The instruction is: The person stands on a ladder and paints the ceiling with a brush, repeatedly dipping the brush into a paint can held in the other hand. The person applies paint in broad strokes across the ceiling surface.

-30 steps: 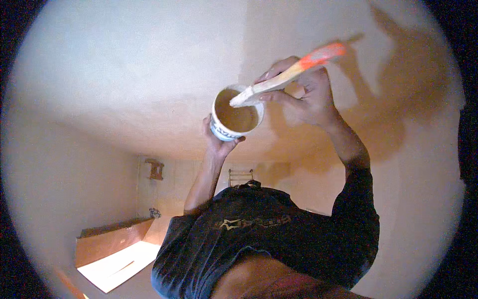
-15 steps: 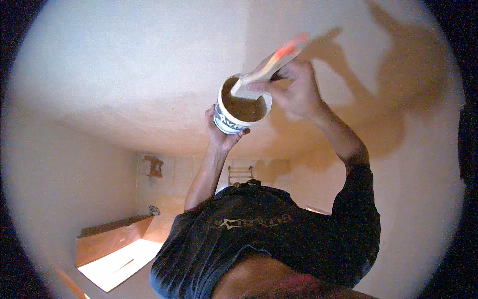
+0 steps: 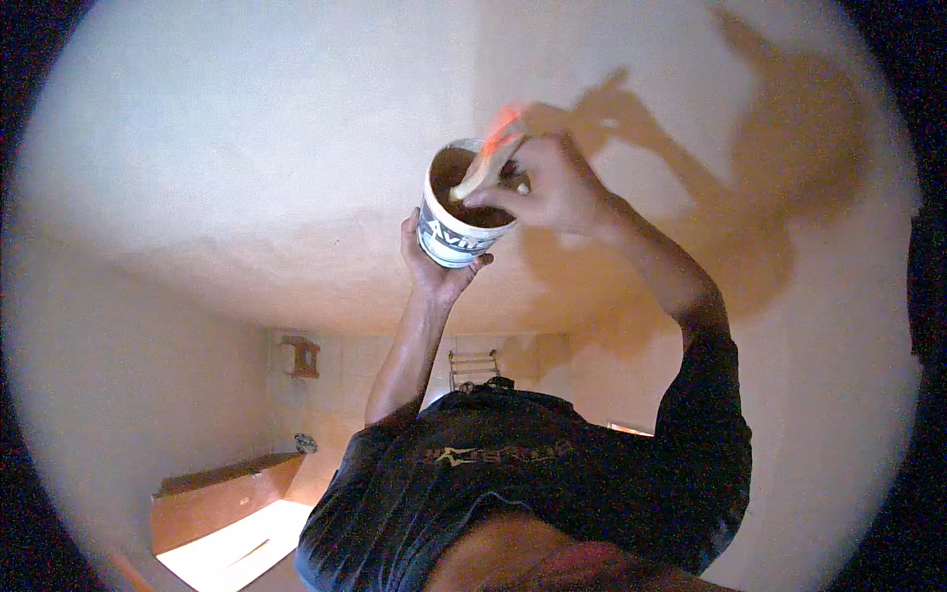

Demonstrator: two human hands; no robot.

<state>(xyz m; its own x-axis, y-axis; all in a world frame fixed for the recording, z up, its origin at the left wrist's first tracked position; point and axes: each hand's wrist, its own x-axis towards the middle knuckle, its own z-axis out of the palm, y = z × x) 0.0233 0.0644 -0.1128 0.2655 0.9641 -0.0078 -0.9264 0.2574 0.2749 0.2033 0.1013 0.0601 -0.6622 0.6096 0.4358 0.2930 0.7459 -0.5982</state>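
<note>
My left hand [image 3: 439,268] grips a white paint bucket [image 3: 461,239] with a dark printed label, fingers around its lower part. Brownish contents show inside, though shadow darkens them. My right hand [image 3: 557,183] is closed on a paintbrush [image 3: 488,163] with an orange-and-pale handle, blurred by motion. The brush's lower end is down inside the bucket, and my right fingers are over the rim.
A broad pale plastered surface [image 3: 296,118] lies beyond my hands, with large shadows at the right. A bright rectangular opening [image 3: 222,543] is at lower left. A wooden object [image 3: 301,357] and a ladder-like rack [image 3: 472,367] stand farther back.
My right hand and the brush have moved left and downward, deeper into the bucket, and the handle is more upright. My left hand has raised the bucket slightly.
</note>
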